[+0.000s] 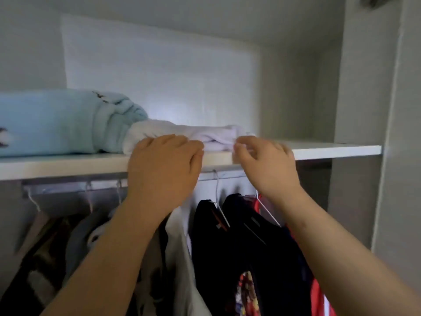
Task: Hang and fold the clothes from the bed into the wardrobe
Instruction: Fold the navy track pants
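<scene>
One white garment (205, 134) is held on the shelf (337, 151) by two grips: left hand (164, 166) curled at nine o'clock, right hand (266, 166) pinched at three.

The folded white cloth garment (211, 135) lies flat at the front edge of the white wardrobe shelf (330, 151), about midway along. My left hand (164, 160) and right hand (266, 165) grip its near side.

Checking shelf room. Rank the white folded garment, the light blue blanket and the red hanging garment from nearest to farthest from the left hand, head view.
From the left hand:
1. white folded garment, on the shelf, right against the hand.
2. light blue blanket, same shelf, to the left.
3. red hanging garment, below the shelf, far right.
</scene>
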`<state>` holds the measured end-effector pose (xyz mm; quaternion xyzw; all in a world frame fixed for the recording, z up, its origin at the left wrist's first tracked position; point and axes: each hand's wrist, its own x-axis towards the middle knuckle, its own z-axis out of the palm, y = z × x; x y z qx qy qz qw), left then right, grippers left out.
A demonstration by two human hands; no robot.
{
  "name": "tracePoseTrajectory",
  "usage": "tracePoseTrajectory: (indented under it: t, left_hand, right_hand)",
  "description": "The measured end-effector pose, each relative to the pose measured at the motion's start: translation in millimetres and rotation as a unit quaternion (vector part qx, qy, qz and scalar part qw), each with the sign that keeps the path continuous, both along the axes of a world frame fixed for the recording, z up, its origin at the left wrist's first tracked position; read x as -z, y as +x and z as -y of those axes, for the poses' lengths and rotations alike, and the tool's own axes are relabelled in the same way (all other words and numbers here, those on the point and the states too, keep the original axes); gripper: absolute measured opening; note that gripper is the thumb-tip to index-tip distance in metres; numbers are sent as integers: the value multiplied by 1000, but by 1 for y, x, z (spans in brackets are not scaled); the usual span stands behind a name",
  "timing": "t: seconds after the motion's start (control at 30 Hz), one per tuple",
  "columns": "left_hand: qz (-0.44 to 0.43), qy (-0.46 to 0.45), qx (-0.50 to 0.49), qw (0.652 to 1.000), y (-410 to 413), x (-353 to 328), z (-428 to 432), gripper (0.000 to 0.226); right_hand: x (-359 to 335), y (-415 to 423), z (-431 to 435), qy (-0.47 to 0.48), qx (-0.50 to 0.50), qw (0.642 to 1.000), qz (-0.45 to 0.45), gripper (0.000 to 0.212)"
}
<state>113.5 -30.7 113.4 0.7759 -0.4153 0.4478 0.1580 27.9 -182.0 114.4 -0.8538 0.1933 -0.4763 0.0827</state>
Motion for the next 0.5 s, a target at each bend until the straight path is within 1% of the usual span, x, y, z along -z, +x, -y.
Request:
tracePoseTrajectory:
  t: [0.07, 0.1, 0.13, 0.17, 0.2, 0.23, 0.27, 0.33, 0.43, 0.5]
  left_hand:
    - [4, -10, 55, 998, -10, 17, 6, 45]
    - [-1, -28, 99, 995, -16, 26, 11, 41]
    - [-25, -54, 158, 986, -25, 36, 16, 37]
    - [-70, -82, 224, 969, -36, 45, 21, 34]
    - [-129, -108, 289, 943, -53, 50, 28, 32]
    - [-180, -122, 339, 915, -71, 56, 34, 28]
    - [-217, -117, 371, 895, -86, 68, 41, 23]
    - [-278, -63, 422, 861, -118, 95, 57, 17]
    - [-383, 47, 492, 780, -183, 139, 73, 14]
    - [-412, 119, 524, 736, -236, 167, 77, 12]
  right_hand:
    - [18, -20, -11, 23, -10, 1000, 10, 33]
    - [27, -32, -16, 53, -11, 998, 14, 37]
    - [34, -48, -20, 95, -5, 995, 24, 41]
    - [42, -65, -22, 137, 7, 990, 36, 43]
    - [46, -88, -23, 167, 27, 985, 45, 44]
    - [52, -112, -25, 185, 52, 980, 47, 43]
    - [61, -133, -27, 203, 77, 975, 45, 41]
    - [85, -175, -35, 249, 125, 959, 44, 37]
    - [133, -245, -55, 319, 216, 921, 55, 29]
    - [166, -297, -73, 364, 271, 888, 77, 26]
